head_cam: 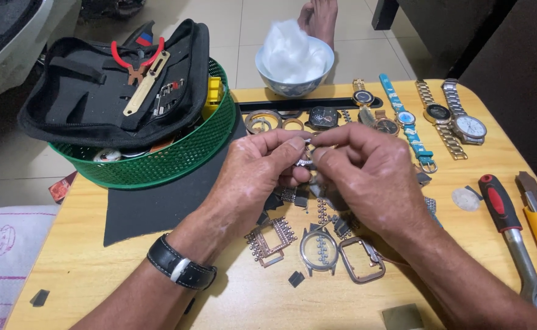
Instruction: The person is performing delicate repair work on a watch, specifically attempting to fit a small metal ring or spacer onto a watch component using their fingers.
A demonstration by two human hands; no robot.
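We see a smooth, pale wooden surface point(85, 269) with a matt black mat point(158, 201) on it. Shiny metal watch cases point(318, 250) catch the light. A green plastic mesh basket point(183, 156) holds a black cloth pouch point(85, 91). The glossy ceramic bowl point(293, 82) holds fluffy white cotton point(293, 52).

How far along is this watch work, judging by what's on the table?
Done, it seems: several bare watch cases and loose band links lie apart on the table. In hand: the left hand and right hand pinch a small metal piece between fingertips. Left: whole watches lie untouched in a row at the far edge.
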